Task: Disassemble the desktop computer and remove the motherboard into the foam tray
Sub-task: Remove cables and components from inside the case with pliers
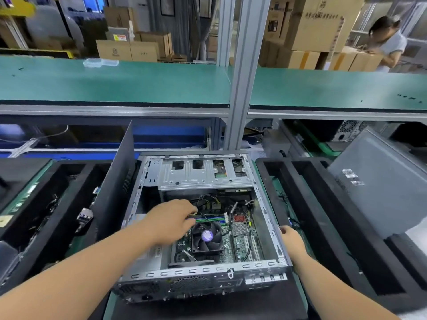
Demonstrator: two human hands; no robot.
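Two hands at open case (203,227). Left hand (172,219), fingers curled, pinching cable connector by RAM; motherboard (240,241) still mounted inside. Right hand (291,239) grips case wall. Board judged stiff, fragile: lift by edges. Foam tray (323,218) rightward.

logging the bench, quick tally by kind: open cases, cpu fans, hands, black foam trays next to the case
open computer case: 1
cpu fan: 1
hands: 2, left, right
black foam trays: 2, left, right
total: 6
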